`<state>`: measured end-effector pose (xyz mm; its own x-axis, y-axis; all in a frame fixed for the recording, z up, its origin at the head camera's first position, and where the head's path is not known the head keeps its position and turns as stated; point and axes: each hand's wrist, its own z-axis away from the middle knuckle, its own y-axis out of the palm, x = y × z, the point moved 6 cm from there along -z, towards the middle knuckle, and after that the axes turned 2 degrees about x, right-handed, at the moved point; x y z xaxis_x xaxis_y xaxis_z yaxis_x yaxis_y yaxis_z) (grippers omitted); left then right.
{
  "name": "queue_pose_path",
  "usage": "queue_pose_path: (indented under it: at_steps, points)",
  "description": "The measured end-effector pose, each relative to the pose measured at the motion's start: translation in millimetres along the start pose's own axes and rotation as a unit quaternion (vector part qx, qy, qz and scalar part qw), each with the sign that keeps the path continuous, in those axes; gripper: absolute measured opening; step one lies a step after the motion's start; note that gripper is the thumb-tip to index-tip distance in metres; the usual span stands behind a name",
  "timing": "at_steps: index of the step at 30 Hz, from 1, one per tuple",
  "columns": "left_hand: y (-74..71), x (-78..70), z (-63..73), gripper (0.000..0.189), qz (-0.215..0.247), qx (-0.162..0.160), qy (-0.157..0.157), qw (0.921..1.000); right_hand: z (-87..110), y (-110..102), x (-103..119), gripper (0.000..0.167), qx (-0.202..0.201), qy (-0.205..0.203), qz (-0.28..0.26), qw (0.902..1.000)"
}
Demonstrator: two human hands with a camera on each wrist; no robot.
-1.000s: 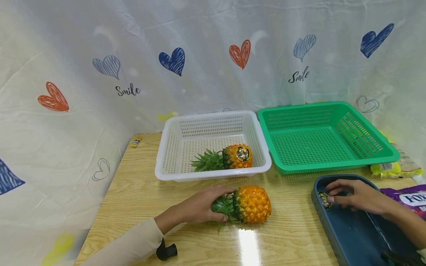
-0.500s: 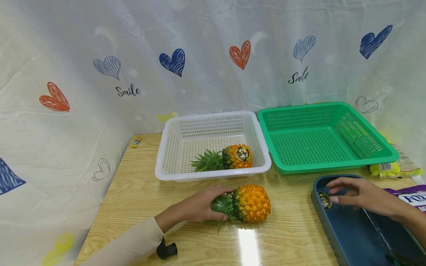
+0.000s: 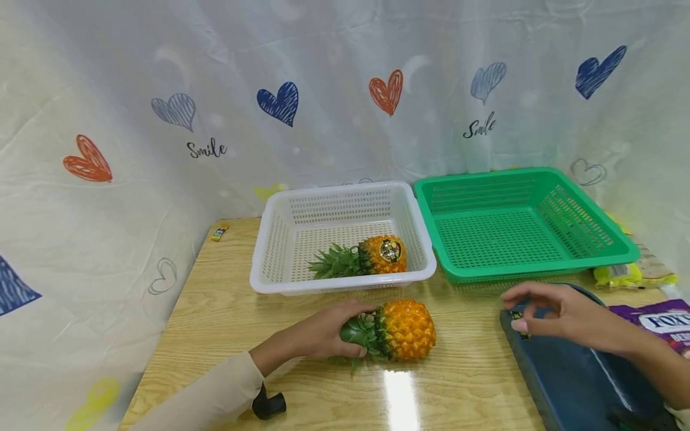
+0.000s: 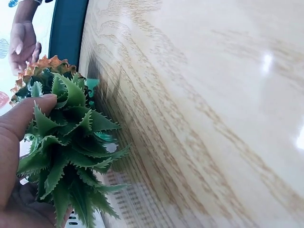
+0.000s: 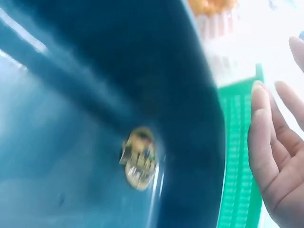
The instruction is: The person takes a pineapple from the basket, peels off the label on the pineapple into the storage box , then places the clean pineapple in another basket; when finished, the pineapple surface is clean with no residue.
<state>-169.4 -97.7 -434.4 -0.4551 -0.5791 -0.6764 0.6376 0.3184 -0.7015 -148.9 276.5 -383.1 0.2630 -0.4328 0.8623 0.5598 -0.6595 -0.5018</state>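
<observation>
Left hand, head view: we see the left hand (image 3: 329, 330) grasping a pineapple (image 3: 408, 330) by its leafy crown (image 3: 372, 336); the fruit lies sideways on the wooden table (image 3: 215, 335), on the near side of the white basket (image 3: 336, 286).
Right hand, head view: we note the right hand (image 3: 574, 318) over a corner of the blue tray (image 3: 571, 377) — fingers loosely bent, holding nothing.
Baskets, head view: a second pineapple (image 3: 380, 255) lies in the white basket; the green basket (image 3: 512, 239) stands just beside it.
Crown, left wrist view: we find the thumb against spiky leaves.
Label, right wrist view: a gold label (image 5: 140, 160), blurred, lies inside the tray near its wall — apart from the released right hand.
</observation>
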Motion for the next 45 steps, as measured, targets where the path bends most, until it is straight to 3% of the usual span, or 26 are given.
queue_pose_path:
  at_steps: [6,16,25,32,45]
  points:
    - [-0.4,0.0,1.0,0.077,0.003,-0.003,-0.001,1.0000,-16.5,11.1,17.8,0.035,-0.008,-0.011,-0.025,0.9996]
    - [0.0,0.2,1.0,0.077,-0.001,-0.007,0.001,1.0000,-37.7,27.0,36.5,0.036,-0.032,-0.052,0.004,0.9981]
    - [0.2,1.5,-0.1,0.076,0.003,-0.008,0.001,1.0000,-57.9,46.6,41.9,0.035,-0.044,-0.028,0.028,0.9983]
    - [0.2,1.2,-0.6,0.076,0.008,-0.009,-0.001,0.9999,-71.7,63.7,42.3,0.045,-0.034,0.005,0.049,0.9982]
    - [-1.2,1.1,-1.4,0.074,0.002,-0.011,0.001,0.9999,-89.4,75.9,50.6,0.056,-0.028,0.007,0.051,0.9983]
